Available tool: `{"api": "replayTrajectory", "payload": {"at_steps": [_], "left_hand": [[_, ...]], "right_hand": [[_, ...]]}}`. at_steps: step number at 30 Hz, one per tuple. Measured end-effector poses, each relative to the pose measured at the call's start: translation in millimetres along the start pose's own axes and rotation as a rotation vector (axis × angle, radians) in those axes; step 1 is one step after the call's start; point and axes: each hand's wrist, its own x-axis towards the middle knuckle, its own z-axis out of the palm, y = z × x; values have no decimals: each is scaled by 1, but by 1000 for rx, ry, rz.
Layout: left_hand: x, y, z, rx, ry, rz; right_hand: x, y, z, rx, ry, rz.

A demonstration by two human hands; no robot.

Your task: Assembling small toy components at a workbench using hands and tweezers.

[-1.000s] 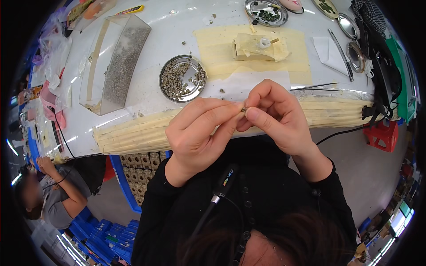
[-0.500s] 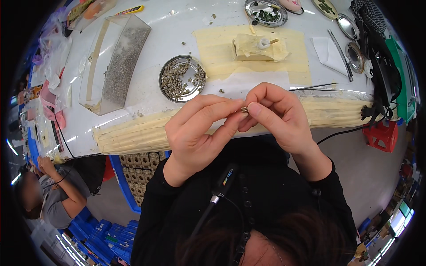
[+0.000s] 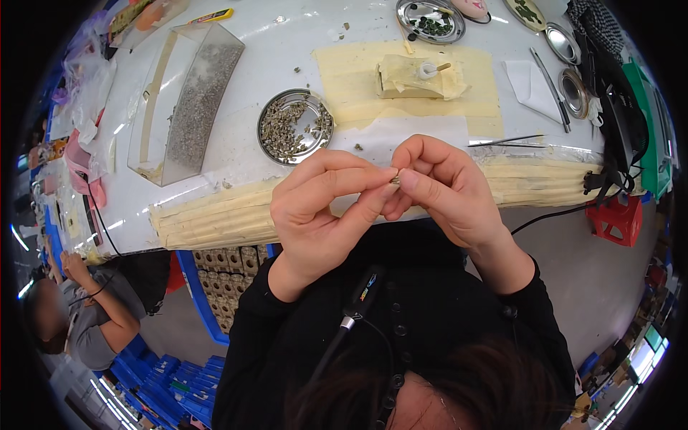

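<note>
A tiny metallic-looking piece (image 3: 395,180) is pinched between the fingertips of both my hands, above the table's front edge. Most of it is covered by the fingers, so its exact kind cannot be made out. My left hand (image 3: 322,211) grips it from the left with thumb and forefinger. From the right, my right hand (image 3: 451,190) closes on it with thumb and curled fingers. Just beyond my left hand stands a round metal dish (image 3: 319,147) holding many small grey-gold pieces (image 3: 283,129). One loose small piece (image 3: 358,147) lies on the table beside the dish.
A clear box (image 3: 154,129) of grey granules stands at left. Farther back sit a tape-covered block (image 3: 408,86) with a small white cup (image 3: 427,71) and a dish of dark green bits (image 3: 432,27). Tweezers (image 3: 502,142) lie right. Another person (image 3: 93,315) sits at lower left.
Both hands stay together at nearly the same spot. My fingers have shifted slightly around the small piece, and less of it shows now.
</note>
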Motion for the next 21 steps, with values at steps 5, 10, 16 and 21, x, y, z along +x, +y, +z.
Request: {"api": "replayTrajectory", "payload": {"at_steps": [5, 10, 16, 21], "left_hand": [[-3, -3, 3, -66, 26, -40], [-5, -2, 1, -107, -35, -114], [-2, -3, 2, 14, 9, 5], [-1, 1, 1, 127, 0, 95]], "right_hand": [[0, 2, -1, -13, 18, -12], [0, 0, -3, -58, 15, -4], [-1, -3, -2, -42, 9, 18], [-2, -1, -5, -59, -29, -11]]}}
